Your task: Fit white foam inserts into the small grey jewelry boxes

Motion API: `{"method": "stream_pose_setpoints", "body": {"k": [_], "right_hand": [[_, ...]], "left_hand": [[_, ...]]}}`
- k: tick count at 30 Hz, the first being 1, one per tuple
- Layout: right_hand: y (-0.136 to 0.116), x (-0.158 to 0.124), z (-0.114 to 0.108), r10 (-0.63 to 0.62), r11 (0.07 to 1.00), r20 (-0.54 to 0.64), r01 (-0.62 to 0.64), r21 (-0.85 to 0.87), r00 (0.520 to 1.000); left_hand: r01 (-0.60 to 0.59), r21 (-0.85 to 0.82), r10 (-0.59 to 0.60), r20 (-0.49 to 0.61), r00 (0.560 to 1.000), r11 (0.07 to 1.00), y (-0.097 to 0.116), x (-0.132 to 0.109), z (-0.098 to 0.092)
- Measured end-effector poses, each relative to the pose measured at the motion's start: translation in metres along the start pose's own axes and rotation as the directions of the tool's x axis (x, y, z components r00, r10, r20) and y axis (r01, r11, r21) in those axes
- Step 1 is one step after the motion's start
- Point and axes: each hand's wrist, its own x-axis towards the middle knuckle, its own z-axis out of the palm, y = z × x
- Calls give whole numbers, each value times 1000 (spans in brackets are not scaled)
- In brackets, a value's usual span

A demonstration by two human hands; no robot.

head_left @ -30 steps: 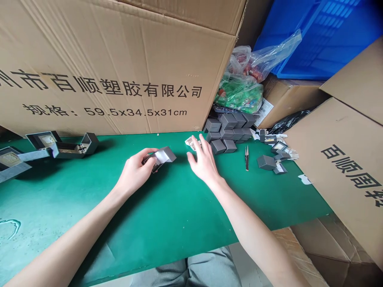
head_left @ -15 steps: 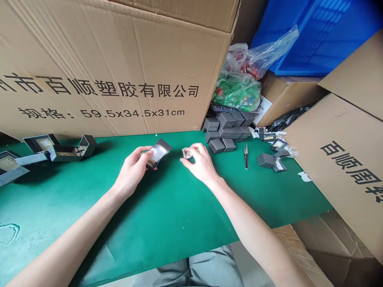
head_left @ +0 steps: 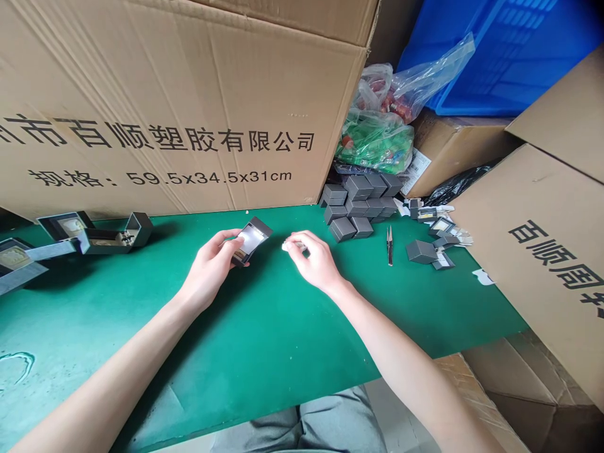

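Note:
My left hand point(head_left: 210, 267) grips a small dark grey gift box point(head_left: 251, 241) by its edge, and the box stands open with its white inner face toward me. My right hand point(head_left: 317, 261) pinches a small white-and-silver item point(head_left: 291, 246) between thumb and fingers, though the fingers hide most of it. The two hands are close together but apart, above the green mat point(head_left: 278, 327). A stack of closed grey boxes point(head_left: 353, 204) lies just beyond my right hand.
Steel tweezers point(head_left: 389, 245) lie on the mat, with loose grey boxes and white inserts point(head_left: 429, 248) to their right. Open boxes point(head_left: 94, 234) sit at the left. A large printed carton point(head_left: 165, 107) walls the far edge, beside plastic bags point(head_left: 377, 126) and a blue crate point(head_left: 500, 56).
The left hand has turned the box so its open side faces me. The right hand has closed on the small white item and lifted it slightly, moving it toward the box.

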Motion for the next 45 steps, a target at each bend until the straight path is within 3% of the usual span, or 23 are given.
{"method": "stream_pose_setpoints", "body": {"k": [7, 11, 18, 23, 29, 41, 45], "right_hand": [[9, 1, -4, 166, 972, 28, -169, 164, 986], [15, 1, -4, 152, 978, 0, -150, 147, 988], [10, 2, -2, 67, 992, -58, -72, -99, 996], [5, 1, -4, 49, 980, 16, -45, -193, 999], [0, -4, -14, 30, 917, 206, 56, -396, 978], [-1, -9, -11, -32, 922, 281, 136, -361, 959], [-4, -9, -11, -3, 942, 273, 95, -322, 962]], "left_hand": [[19, 9, -19, 11, 1000, 1000, -2, 1, -1], [15, 16, -15, 16, 1000, 1000, -2, 1, -1], [16, 20, -16, 22, 1000, 1000, -2, 1, -1], [3, 29, -3, 10, 1000, 1000, -2, 1, -1], [-4, 32, 4, 3, 1000, 999, 0, 0, 1], [-12, -11, 13, 4, 1000, 1000, 2, -1, 1], [-7, -13, 7, -4, 1000, 1000, 1, 0, 2]]}}
